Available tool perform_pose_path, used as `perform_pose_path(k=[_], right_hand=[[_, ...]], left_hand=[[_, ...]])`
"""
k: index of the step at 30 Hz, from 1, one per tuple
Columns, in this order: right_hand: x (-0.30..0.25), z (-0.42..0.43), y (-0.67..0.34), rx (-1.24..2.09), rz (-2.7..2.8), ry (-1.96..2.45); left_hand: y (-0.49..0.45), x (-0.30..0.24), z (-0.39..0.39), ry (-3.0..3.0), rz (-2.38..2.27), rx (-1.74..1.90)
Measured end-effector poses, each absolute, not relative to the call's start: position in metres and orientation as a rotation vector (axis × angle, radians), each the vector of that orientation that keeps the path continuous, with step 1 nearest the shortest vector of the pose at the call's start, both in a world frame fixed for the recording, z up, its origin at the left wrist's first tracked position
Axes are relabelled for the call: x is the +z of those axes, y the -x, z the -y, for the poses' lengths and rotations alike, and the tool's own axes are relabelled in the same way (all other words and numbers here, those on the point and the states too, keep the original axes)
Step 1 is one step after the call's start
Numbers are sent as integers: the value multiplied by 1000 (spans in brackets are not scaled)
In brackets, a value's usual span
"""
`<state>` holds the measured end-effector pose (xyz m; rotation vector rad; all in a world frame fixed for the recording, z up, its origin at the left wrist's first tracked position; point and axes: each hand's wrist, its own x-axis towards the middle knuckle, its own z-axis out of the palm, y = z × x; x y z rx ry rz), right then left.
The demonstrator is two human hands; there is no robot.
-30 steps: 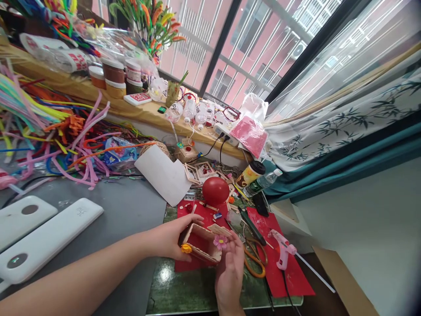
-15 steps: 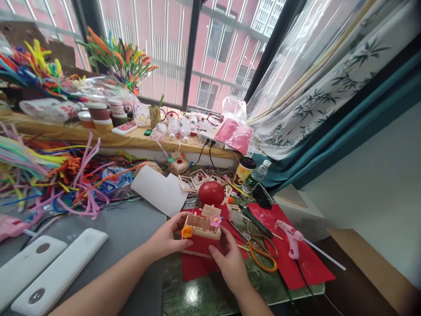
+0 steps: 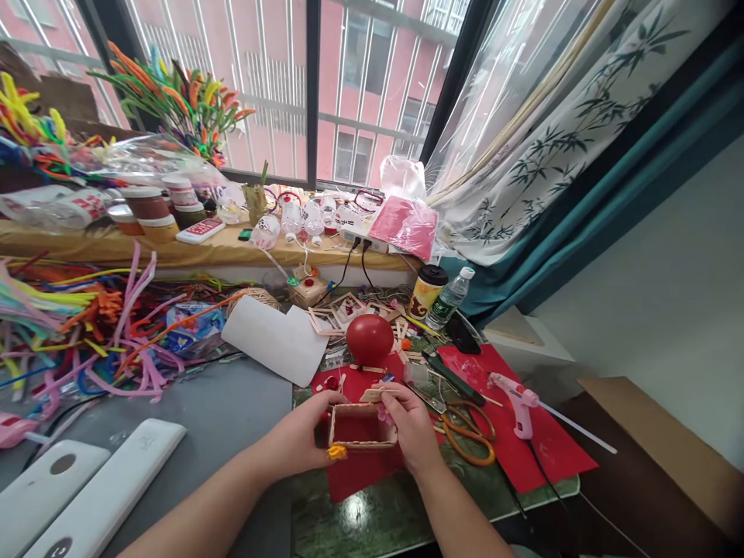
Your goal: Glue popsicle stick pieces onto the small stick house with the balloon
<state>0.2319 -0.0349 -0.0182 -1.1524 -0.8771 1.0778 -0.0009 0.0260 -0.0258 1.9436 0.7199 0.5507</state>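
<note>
A small box of craft sticks (image 3: 366, 446) is tilted so that its opening faces me, with red showing inside. My left hand (image 3: 302, 438) is closed round its left side, close to an orange flower (image 3: 337, 452) on the front corner. At the far right corner, my right hand (image 3: 414, 426) pinches a small flat wooden panel (image 3: 375, 394). A pink flower (image 3: 384, 415) sits beneath those fingers, partly hidden. Whether the panel is joined to the box, I cannot tell. Red sheet (image 3: 349, 484) lies below the box, and a red balloon (image 3: 370, 340) is just behind it.
Orange-handled scissors (image 3: 470, 446) and a pink glue gun (image 3: 519, 403) lie to the right. A water bottle (image 3: 450, 301) and a lidded cup (image 3: 428, 292) stand behind. White paper (image 3: 276, 341) and heaped pipe cleaners (image 3: 133, 333) are on the left.
The box has tipped so its opening turns toward me. My right hand has moved from the box's right side up to the wooden panel. The camera view has shifted slightly.
</note>
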Motion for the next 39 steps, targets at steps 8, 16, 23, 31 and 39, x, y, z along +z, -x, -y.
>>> perform_pose_path(k=[8,16,23,31,39], right_hand=[[-25,34,-223,1012,795,1203],[-31,41,-228,1013,786,1180],[-41,47,-223,974,741,1184],[-46,51,-225,901,957,1092],[-52,51,-223,776,1067,994]], left_hand=[[3,-27,-30,-1964,-732,527],[1,-29,-30,-1928,-717,549],[3,-29,-29,-1945,-714,564],[7,-32,-31,-2164,-538,674],[4,-22,-31,-2267,-393,795]])
